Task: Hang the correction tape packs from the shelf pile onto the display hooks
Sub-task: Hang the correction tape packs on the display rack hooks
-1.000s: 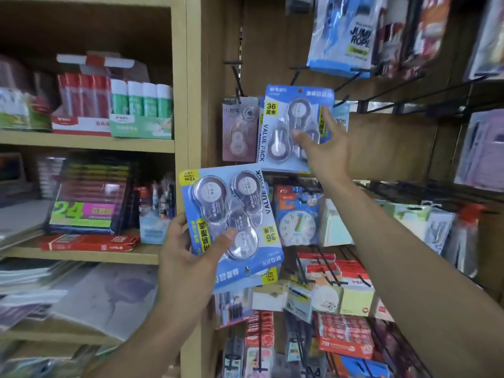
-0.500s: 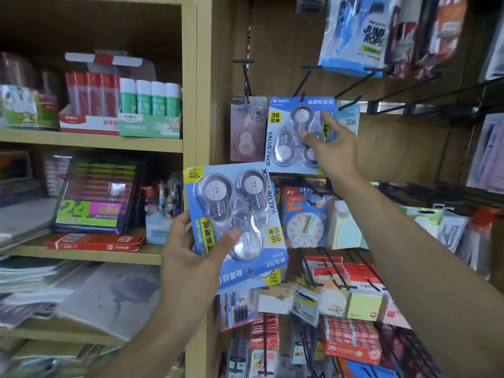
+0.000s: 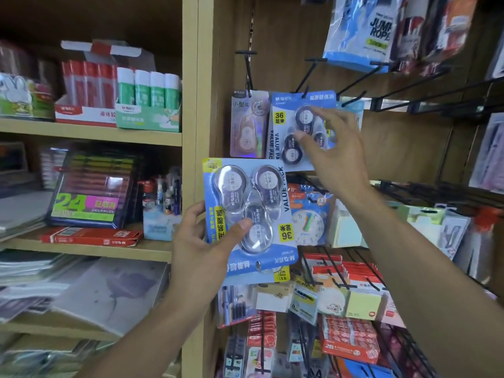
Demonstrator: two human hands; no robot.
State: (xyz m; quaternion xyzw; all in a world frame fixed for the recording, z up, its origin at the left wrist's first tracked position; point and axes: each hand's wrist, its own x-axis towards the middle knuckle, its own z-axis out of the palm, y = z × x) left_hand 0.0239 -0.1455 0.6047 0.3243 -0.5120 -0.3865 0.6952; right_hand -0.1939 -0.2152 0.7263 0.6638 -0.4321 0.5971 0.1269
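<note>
Wooden shelf unit fills the 9 o'clock half of the view; pegboard wall of display hooks fills the 3 o'clock half.

Jump rope bag hangs at 1 o'clock, blurred at its right edge.

Box of 24 coloured pens leans on the middle shelf at 9 o'clock, a flat red box lying just in front of it. Glue stick trays — red caps, then green — stand on the shelf above, at 10 o'clock.

Held correction tape pack: blue card, three dispensers under a clear blister, print upside down, just left of centre. Left hand grips it at 7 o'clock of the card, thumb pressed on the blister, fingers curled behind the left edge.

Hung correction tape pack: upright on a hook at 12 o'clock of the held pack. Right hand lies over its front, fingers loosely spread, fingertips at the blister — grip or mere touch, cannot tell.

Single-dispenser pink pack hangs touching the hung pack's 9 o'clock edge.

Toy clock card hangs at 3 o'clock of the held pack; sticky notes below it at 5 o'clock.
</note>
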